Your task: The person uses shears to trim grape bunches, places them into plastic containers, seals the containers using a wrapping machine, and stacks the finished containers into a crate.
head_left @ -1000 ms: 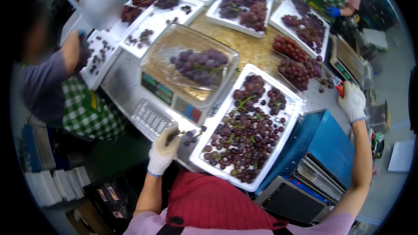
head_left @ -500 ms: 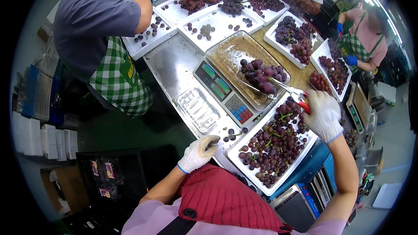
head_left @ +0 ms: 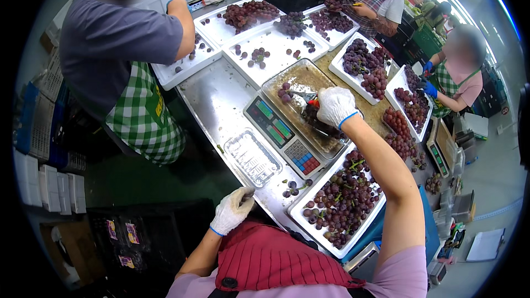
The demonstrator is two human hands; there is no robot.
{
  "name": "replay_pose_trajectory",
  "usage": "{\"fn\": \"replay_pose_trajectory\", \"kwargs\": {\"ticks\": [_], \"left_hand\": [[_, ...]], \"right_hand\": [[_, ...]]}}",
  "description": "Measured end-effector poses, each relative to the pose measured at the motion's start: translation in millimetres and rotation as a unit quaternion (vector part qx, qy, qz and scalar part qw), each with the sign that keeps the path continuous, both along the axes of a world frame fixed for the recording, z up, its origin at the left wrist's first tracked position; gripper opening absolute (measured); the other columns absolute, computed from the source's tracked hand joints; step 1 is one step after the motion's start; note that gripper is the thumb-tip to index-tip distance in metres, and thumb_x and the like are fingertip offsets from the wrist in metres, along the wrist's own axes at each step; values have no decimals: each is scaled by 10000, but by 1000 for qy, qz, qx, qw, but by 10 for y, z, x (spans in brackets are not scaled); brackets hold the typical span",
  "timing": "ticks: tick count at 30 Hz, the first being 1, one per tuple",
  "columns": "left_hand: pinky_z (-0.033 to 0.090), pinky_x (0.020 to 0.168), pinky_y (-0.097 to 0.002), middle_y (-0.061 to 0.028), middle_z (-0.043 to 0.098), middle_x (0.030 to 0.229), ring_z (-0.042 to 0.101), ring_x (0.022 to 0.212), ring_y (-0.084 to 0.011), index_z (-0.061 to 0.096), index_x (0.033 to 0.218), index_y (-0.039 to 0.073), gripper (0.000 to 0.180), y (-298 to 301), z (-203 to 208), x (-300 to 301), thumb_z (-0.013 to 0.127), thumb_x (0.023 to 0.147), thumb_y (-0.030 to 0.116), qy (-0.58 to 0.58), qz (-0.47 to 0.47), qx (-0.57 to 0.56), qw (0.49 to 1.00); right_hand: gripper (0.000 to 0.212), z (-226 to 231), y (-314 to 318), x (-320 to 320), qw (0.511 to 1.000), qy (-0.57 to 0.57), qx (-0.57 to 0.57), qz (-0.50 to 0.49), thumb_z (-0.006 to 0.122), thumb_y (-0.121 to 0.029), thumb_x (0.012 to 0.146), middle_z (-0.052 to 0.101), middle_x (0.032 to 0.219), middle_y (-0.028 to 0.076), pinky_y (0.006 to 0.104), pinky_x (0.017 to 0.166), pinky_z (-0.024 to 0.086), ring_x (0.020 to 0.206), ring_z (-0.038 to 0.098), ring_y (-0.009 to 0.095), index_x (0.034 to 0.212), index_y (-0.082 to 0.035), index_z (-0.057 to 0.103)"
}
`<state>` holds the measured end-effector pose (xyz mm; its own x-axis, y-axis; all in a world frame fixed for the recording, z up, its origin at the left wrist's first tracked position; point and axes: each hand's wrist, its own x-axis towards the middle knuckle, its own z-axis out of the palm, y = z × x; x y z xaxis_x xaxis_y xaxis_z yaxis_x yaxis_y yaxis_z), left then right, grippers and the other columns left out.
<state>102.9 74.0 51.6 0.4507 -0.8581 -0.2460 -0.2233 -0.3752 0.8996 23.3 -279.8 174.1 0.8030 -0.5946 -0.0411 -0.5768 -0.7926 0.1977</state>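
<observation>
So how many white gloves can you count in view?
2: one on the left hand, near the clear plastic tray; one on the right hand, over the scale pan. Others may be hidden from this view.

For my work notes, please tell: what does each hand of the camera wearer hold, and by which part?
The right hand holds red-handled scissors by the handles. The left hand shows nothing held.
</observation>
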Motion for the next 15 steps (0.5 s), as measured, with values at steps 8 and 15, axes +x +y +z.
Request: {"fn": "replay_pose_trajectory", "kwargs": {"ticks": [8, 15], "left_hand": [[533, 813, -335, -158, 682, 1000, 684, 920, -244, 619, 1141, 18, 304, 2, -53, 54, 598, 875, 166, 3, -7, -2, 1000], [523, 830, -336, -159, 676, 1044, 677, 950, -271, 613, 1156, 36, 307, -52, 3, 48, 578, 891, 187, 11, -27, 20, 999]], "right_hand": [[289, 27, 25, 14, 997, 30, -70, 12, 656, -231, 692, 688, 896, 196, 421, 753, 523, 858, 668, 331, 876, -13, 698], [291, 424, 187, -147, 998, 19, -52, -28, 652, -215, 725, 672, 965, 202, 429, 795, 515, 926, 648, 344, 935, -16, 677]]}}
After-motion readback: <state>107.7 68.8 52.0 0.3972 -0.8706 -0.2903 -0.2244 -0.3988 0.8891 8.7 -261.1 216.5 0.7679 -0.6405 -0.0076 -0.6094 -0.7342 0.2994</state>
